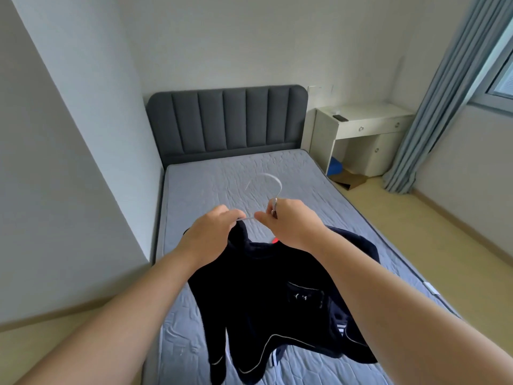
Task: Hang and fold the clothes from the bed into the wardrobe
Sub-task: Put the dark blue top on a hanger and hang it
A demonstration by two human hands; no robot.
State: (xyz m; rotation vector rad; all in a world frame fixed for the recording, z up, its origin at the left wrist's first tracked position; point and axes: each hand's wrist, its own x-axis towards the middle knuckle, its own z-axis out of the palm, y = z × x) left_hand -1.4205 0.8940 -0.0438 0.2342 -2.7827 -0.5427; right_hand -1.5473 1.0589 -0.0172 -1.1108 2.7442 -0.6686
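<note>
Above the bed (236,176), dark navy top (266,295), white piping, white hanger (266,180)

A hanger (273,180) and a garment (263,301) over the bed's (211,176) near half; headboard (226,120) at the bed's far end, desk (361,126) to the bed's right.

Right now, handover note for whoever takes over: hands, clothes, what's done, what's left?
Left hand grips the collar of the dark top; right hand pinches the white hanger below its hook.
The top is lifted at the collar, its lower part trailing on the bed.
Done: hanger partly in the neck, it seems.
Left: seat the top, carry it to the wardrobe, out of view.
</note>
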